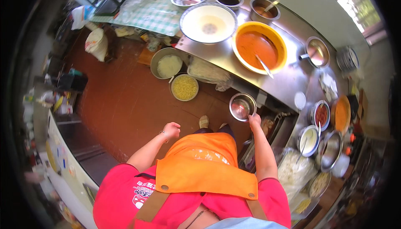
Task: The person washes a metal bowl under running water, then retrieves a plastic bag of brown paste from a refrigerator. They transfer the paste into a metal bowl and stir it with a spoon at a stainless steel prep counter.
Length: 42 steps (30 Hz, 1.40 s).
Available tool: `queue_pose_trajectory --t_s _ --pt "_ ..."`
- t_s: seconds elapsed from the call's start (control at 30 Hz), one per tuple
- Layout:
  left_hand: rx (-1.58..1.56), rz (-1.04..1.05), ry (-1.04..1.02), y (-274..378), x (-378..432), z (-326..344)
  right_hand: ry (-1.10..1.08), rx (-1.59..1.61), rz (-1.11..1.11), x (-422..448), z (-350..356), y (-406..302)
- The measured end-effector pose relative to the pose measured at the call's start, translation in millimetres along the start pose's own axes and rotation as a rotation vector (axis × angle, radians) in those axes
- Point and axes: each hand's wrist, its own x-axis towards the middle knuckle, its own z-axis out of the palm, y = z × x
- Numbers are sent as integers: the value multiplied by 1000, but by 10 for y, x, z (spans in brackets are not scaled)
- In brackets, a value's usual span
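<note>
My right hand (pixel 255 121) grips the rim of a round stainless steel bowl (pixel 242 106). I see no food in the bowl, which hangs over the floor beside the steel counter (pixel 283 86). My left hand (pixel 171 131) is held out over the floor, fingers curled, with nothing visible in it. Beyond the bowl, on the counter, stands a yellow basin (pixel 239 60) of orange-red sauce with a spoon leaning in it. Next to that basin is a wide white enamel basin (pixel 191 25) with a blue rim and pale liquid inside.
A bucket of yellow pieces (pixel 184 87) and a pot with whitish contents (pixel 169 66) stand on the floor by the counter. Bowls of red chili sauce (pixel 321 115) and white sauce (pixel 308 141) line the right side. A filled plastic bag (pixel 293 171) lies near my right arm.
</note>
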Motion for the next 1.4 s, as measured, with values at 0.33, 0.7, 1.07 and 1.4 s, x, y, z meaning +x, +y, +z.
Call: queue_pose_trajectory --t_s 0.33,0.7,1.07,1.4 --pt "42 -216 426 -675 -484 -278 135 700 0 2481 846 140" --pt "-62 -340 593 -1571 -1202 -85 -48 -406 -295 1268 1505 -1020" --pt "-248 -454 691 -2881 -1171 -2002 -516 -803 -890 -1162 3768 -3149" --pt "-803 -313 1505 -3297 -1729 -5424 -518 -1467 -1041 -2330 5857 -4448"
